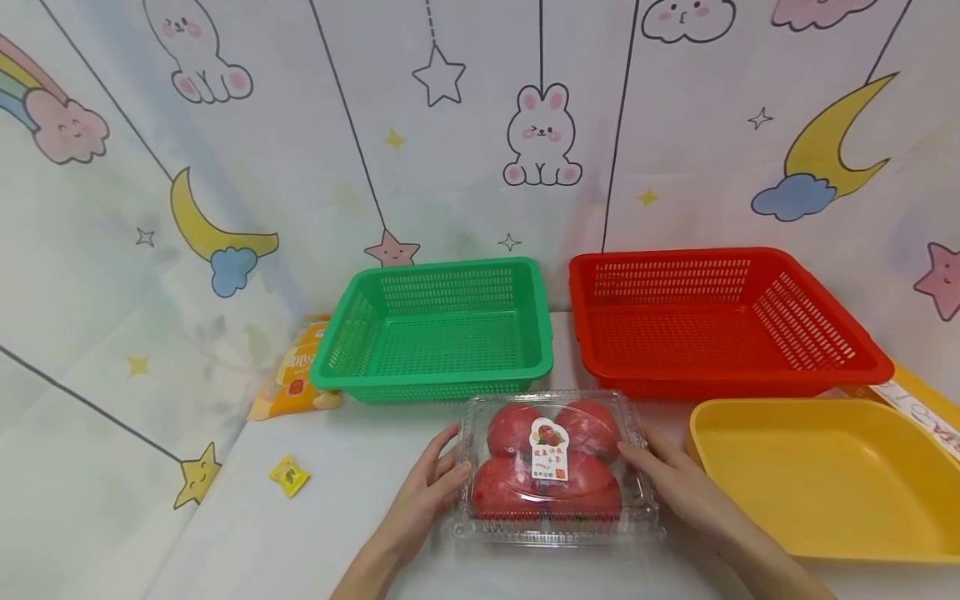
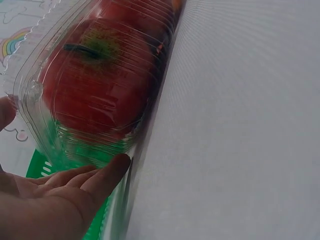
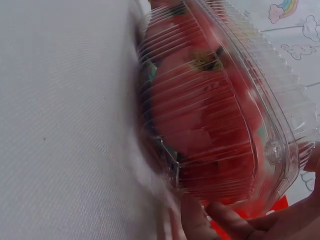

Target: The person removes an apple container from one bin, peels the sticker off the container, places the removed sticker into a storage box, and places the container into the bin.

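Observation:
A clear plastic clamshell box [image 1: 555, 467] holding several red apples, with a small label on its lid, rests on the white table [image 1: 300, 542] close in front of me. My left hand [image 1: 427, 492] holds its left side, thumb at the far corner and fingers along the wall. My right hand [image 1: 675, 483] holds the right side the same way. In the left wrist view the box [image 2: 95, 85] lies on the table with my left hand's fingers [image 2: 95, 180] at its end. The right wrist view shows the box [image 3: 210, 115] with my right hand's fingers [image 3: 220, 215] under its rim.
Behind the box stand an empty green basket [image 1: 435, 379] and a larger empty red basket [image 1: 720, 375]. An empty yellow tray [image 1: 825, 475] lies to the right. An orange snack packet [image 1: 296, 375] and a small yellow sweet [image 1: 289, 476] lie at the left. Patterned cloth walls enclose the table.

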The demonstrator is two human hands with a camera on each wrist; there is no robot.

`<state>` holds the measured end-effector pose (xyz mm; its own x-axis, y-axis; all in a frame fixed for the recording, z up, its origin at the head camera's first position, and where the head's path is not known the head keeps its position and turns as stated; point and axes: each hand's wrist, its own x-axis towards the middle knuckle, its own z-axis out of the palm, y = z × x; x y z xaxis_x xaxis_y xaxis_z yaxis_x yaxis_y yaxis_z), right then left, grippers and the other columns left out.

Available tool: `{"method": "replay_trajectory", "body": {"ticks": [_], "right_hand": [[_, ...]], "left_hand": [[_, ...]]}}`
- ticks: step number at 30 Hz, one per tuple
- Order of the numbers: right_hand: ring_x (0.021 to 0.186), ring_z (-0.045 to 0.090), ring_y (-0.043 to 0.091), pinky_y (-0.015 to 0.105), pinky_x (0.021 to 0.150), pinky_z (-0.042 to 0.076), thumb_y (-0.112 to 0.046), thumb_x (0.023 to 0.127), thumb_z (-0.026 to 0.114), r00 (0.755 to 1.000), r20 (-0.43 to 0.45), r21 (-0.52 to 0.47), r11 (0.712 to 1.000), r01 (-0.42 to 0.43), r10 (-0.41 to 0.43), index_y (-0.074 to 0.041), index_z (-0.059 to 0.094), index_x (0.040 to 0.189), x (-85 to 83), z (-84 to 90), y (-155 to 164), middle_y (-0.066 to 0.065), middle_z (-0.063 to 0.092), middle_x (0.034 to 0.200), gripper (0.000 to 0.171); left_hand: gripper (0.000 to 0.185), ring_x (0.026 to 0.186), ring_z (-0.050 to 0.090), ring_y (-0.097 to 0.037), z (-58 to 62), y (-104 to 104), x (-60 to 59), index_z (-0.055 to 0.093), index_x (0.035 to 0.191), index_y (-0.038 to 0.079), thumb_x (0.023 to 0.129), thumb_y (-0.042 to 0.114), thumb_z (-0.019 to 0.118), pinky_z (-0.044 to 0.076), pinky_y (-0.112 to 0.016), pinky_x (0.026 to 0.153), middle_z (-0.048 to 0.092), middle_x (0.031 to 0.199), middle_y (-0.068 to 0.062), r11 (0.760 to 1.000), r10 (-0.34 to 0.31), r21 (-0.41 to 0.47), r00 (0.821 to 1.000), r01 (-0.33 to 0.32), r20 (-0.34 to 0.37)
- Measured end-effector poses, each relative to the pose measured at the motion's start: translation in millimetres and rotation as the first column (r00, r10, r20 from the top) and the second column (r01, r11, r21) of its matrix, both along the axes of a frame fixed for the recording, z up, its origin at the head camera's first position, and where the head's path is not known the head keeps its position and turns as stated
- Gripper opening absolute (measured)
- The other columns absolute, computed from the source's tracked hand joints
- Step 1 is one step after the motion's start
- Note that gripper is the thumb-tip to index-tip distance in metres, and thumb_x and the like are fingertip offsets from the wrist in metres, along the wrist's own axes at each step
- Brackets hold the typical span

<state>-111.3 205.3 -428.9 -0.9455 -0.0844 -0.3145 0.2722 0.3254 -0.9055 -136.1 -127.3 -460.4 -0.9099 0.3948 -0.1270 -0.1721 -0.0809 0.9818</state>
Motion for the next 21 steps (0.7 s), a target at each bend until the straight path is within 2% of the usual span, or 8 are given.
{"method": "replay_trajectory", "body": {"ticks": [4, 7, 10, 12, 14, 17, 21], "right_hand": [[0.127, 0.044, 0.04, 0.049, 0.1, 0.045, -0.038, 0.105, 0.05, 1.0, 0.026, -0.048, 0.999, 0.008, -0.007, -0.002, 0.015, 0.161, 0.1, 0.2, 0.7, 0.03, 0.038, 0.149, 0.074], [0.137, 0.032, 0.046, 0.06, 0.11, 0.033, -0.039, 0.105, 0.049, 0.999, 0.049, -0.061, 0.998, 0.006, -0.003, -0.001, 0.012, 0.16, 0.0, 2.8, 3.5, 0.032, 0.028, 0.155, 0.077], [0.144, 0.02, 0.049, 0.065, 0.115, 0.019, -0.039, 0.105, 0.05, 0.999, 0.042, -0.05, 0.999, 0.004, -0.001, 0.0, 0.007, 0.16, 0.5, 10.3, 8.2, 0.033, 0.019, 0.158, 0.08], [0.144, 0.018, 0.05, 0.065, 0.115, 0.017, -0.039, 0.105, 0.052, 1.0, 0.005, -0.025, 1.0, 0.004, -0.003, 0.0, 0.003, 0.16, 0.3, 18.1, 10.2, 0.032, 0.018, 0.158, 0.084], [0.143, 0.022, 0.049, 0.066, 0.114, 0.02, -0.039, 0.104, 0.054, 0.998, -0.057, 0.008, 1.0, 0.006, -0.006, -0.002, 0.005, 0.16, 0.4, 26.8, 10.8, 0.03, 0.021, 0.157, 0.084], [0.138, 0.034, 0.047, 0.065, 0.109, 0.033, -0.04, 0.101, 0.059, 0.986, -0.165, 0.09, 0.996, 0.012, 0.003, -0.005, 0.016, 0.16, -2.0, 40.5, 7.1, 0.026, 0.03, 0.154, 0.081], [0.129, 0.046, 0.041, 0.058, 0.096, 0.05, -0.039, 0.098, 0.066, 0.964, -0.261, 0.193, 0.981, 0.006, 0.045, -0.012, 0.034, 0.155, -9.0, 57.9, -5.4, 0.02, 0.042, 0.149, 0.071]], "left_hand": [[0.073, 0.144, 0.032, -0.04, -0.4, -0.6, -1.1, 0.017, 0.159, 0.003, 0.102, 0.024, 0.057, 0.039, -0.045, 0.11, 0.027, 0.159, -0.028, 1.0, 0.008, -0.023, 1.0, -0.008, -0.018], [0.073, 0.144, 0.031, -0.042, -0.9, -0.3, -3.2, 0.019, 0.159, 0.003, 0.102, 0.024, 0.058, 0.037, -0.05, 0.111, 0.027, 0.159, -0.028, 0.999, 0.01, -0.048, 0.999, -0.012, -0.045], [0.072, 0.144, 0.03, -0.045, -1.4, 0.5, -6.6, 0.021, 0.159, 0.004, 0.101, 0.024, 0.059, 0.035, -0.054, 0.111, 0.027, 0.159, -0.029, 0.997, 0.021, -0.069, 0.995, -0.027, -0.094], [0.072, 0.143, 0.031, -0.046, -2.2, 0.7, -10.4, 0.022, 0.159, 0.005, 0.1, 0.023, 0.06, 0.035, -0.054, 0.111, 0.027, 0.159, -0.028, 0.996, 0.039, -0.076, 0.99, -0.05, -0.137], [0.071, 0.143, 0.03, -0.046, -3.2, 1.1, -14.8, 0.024, 0.159, 0.006, 0.1, 0.022, 0.061, 0.035, -0.054, 0.112, 0.027, 0.159, -0.026, 0.994, 0.061, -0.078, 0.982, -0.076, -0.178], [0.069, 0.143, 0.032, -0.044, -4.9, 2.0, -22.3, 0.027, 0.159, 0.009, 0.1, 0.018, 0.061, 0.035, -0.052, 0.112, 0.03, 0.159, -0.023, 0.992, 0.081, -0.073, 0.972, -0.099, -0.219], [0.066, 0.143, 0.033, -0.044, -5.0, 4.0, -30.6, 0.031, 0.158, 0.01, 0.1, 0.018, 0.062, 0.034, -0.055, 0.112, 0.033, 0.157, -0.023, 0.99, 0.088, -0.089, 0.967, -0.112, -0.238]]}}
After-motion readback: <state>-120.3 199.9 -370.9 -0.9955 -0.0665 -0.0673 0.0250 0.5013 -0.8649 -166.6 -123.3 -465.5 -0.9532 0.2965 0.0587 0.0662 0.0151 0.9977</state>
